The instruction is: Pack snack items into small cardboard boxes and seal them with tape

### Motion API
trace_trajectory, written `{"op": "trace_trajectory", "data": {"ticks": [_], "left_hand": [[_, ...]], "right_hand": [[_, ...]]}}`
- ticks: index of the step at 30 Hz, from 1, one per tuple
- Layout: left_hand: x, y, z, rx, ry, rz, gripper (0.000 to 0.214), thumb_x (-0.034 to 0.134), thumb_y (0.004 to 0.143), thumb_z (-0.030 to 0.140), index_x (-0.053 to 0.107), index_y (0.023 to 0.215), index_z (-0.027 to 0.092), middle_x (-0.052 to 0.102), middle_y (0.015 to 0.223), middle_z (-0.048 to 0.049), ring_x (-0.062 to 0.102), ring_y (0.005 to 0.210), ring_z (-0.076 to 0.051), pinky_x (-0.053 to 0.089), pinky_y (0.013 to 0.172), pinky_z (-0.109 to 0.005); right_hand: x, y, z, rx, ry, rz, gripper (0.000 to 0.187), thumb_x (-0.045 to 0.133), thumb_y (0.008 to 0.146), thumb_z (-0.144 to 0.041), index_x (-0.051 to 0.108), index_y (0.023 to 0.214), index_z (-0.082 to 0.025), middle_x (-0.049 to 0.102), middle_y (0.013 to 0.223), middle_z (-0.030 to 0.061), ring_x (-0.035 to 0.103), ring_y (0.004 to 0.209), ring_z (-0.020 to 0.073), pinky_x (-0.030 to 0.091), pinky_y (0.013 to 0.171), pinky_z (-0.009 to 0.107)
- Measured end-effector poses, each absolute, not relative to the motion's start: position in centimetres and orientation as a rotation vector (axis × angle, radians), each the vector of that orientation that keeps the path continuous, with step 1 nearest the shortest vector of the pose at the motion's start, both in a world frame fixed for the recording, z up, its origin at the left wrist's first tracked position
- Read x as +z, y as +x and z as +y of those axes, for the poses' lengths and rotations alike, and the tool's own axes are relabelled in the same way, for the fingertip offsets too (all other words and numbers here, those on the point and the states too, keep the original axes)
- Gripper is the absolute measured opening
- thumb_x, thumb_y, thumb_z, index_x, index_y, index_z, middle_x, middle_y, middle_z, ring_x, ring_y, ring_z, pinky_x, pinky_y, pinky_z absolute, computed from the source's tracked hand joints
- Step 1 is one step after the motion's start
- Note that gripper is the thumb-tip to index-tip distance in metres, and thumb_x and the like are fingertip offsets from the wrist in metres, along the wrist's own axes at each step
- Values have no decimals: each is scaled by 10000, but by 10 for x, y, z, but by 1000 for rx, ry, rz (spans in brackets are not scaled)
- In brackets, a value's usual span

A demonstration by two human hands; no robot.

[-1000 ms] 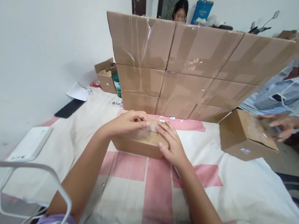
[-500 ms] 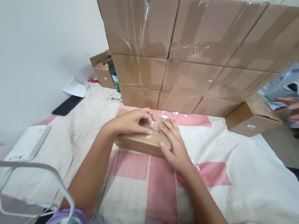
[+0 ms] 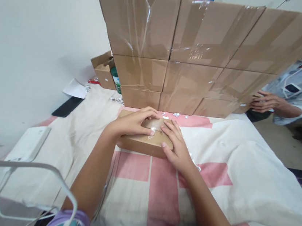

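A small closed cardboard box point(image 3: 142, 148) lies on the cloth-covered table in front of me. A strip of clear tape point(image 3: 154, 124) runs across the seam of its lid. My left hand point(image 3: 136, 122) rests over the left part of the lid, its fingers arched toward the far side and its thumb pressed on the tape's near end. My right hand point(image 3: 177, 145) lies on the box's right end, fingers spread on the lid near the tape and thumb at the near edge. Neither hand is closed around anything.
Stacked, taped cartons point(image 3: 194, 78) rise behind the box. Left are an open carton point(image 3: 104, 74), a dark phone-like slab point(image 3: 67, 106), a white device point(image 3: 28, 144) and a white metal bar point(image 3: 37, 166). Paper scraps point(image 3: 176, 114) dot the cloth point(image 3: 218, 147). A co-worker's hand point(image 3: 266, 101) is at right.
The co-worker at right has moved the loose carton from the table's right edge behind the stack, where it is mostly hidden. My left fingers have flattened slightly; both my hands remain on the box.
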State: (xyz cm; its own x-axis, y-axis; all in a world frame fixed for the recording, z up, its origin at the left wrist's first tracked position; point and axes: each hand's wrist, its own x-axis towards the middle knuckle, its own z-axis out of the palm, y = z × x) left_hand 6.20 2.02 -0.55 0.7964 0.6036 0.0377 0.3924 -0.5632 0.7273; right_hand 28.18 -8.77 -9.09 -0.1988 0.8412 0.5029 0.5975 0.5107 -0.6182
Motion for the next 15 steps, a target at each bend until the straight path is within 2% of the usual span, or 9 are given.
{"op": "trace_trajectory", "data": {"ticks": [6, 15], "left_hand": [[-5, 63, 19, 346, 2270, 782, 566, 719, 839, 388, 555, 1365, 260, 588, 1294, -53, 548, 1182, -240, 450, 1055, -388], [-13, 67, 22, 396, 2260, 796, 526, 682, 867, 441, 568, 1348, 261, 592, 1308, -75, 561, 1172, -262, 466, 1046, -425]], "right_hand": [[-92, 282, -87, 359, -1176, -1899, 459, 535, 1023, -407, 535, 1453, -244, 423, 1610, 103, 168, 1590, 324, 247, 1264, 633], [-94, 283, -87, 354, -1190, -1906, 462, 541, 1014, -379, 530, 1458, -252, 411, 1617, 97, 179, 1588, 318, 247, 1267, 622]]}}
